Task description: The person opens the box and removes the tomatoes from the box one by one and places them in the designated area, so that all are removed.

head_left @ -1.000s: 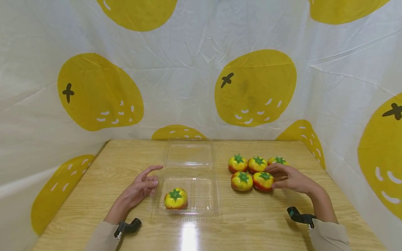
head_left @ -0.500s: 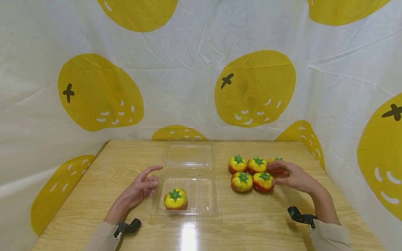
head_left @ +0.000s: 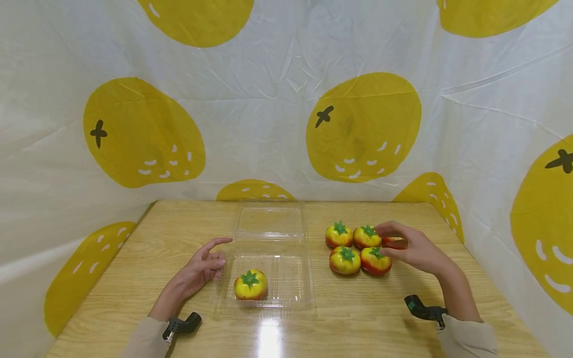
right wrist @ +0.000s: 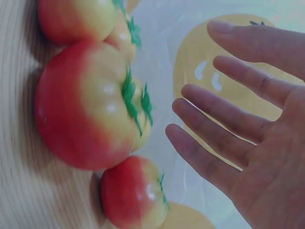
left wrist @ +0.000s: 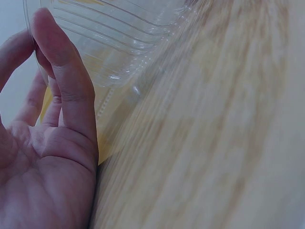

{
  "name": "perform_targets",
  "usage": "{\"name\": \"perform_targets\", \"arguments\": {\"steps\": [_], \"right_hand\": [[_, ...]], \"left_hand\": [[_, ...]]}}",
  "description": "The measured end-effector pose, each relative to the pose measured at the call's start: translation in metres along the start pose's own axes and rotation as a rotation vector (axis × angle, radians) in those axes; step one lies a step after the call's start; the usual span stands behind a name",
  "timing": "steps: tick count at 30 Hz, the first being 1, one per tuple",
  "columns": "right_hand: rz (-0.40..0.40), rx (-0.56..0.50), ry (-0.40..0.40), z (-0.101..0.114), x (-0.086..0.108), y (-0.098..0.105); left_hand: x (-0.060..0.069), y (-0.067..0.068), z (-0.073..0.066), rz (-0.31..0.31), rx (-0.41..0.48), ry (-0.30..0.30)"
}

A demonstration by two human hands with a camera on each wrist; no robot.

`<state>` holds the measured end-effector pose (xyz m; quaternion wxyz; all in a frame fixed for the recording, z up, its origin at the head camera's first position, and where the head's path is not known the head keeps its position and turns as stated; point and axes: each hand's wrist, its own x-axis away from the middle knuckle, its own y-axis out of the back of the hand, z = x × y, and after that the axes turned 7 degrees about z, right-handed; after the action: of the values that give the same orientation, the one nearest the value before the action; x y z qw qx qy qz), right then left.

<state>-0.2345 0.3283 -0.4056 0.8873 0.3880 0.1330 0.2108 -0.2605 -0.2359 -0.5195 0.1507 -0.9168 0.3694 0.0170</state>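
Observation:
A clear plastic clamshell container (head_left: 286,278) lies open on the table, its lid folded back. One shiny yellow-and-red tomato (head_left: 250,286) with a green leafy top sits in its front left corner. My left hand (head_left: 197,271) rests beside the container's left rim, index finger extended; in the left wrist view its fingers (left wrist: 66,71) touch or nearly touch the clear plastic. My right hand (head_left: 414,248) hovers over the right end of a cluster of tomatoes (head_left: 344,261), largely covering the far-right one. Its fingers (right wrist: 214,107) look spread and apart from the tomatoes in the right wrist view.
The wooden table (head_left: 349,318) ends at the back against a white curtain (head_left: 255,124) printed with big yellow fruit, which also closes off both sides. A dark camera mount is strapped to each wrist.
My right hand has moved slightly back and up from the front-right tomato, its thumb and fingers spreading wider and covering more of the back-right one. The left hand and container stay put.

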Motion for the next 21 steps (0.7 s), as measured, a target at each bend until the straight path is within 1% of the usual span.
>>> {"name": "perform_targets", "arguments": {"steps": [6, 10, 12, 17, 21], "right_hand": [[-0.028, 0.016, 0.036, 0.012, -0.005, -0.004], [-0.041, 0.031, 0.037, 0.019, -0.010, -0.008], [-0.041, 0.036, 0.042, 0.022, -0.012, -0.011], [-0.038, 0.037, 0.064, 0.028, -0.016, -0.016], [-0.039, 0.031, 0.086, 0.033, -0.019, -0.020]], "left_hand": [[0.000, 0.000, 0.000, -0.013, -0.001, 0.007], [0.000, -0.001, 0.000, -0.027, -0.004, 0.012], [0.000, -0.001, -0.001, -0.016, -0.005, 0.006], [0.001, -0.001, -0.001, -0.025, -0.005, 0.013], [0.000, -0.001, -0.001, -0.048, -0.018, 0.032]]}}
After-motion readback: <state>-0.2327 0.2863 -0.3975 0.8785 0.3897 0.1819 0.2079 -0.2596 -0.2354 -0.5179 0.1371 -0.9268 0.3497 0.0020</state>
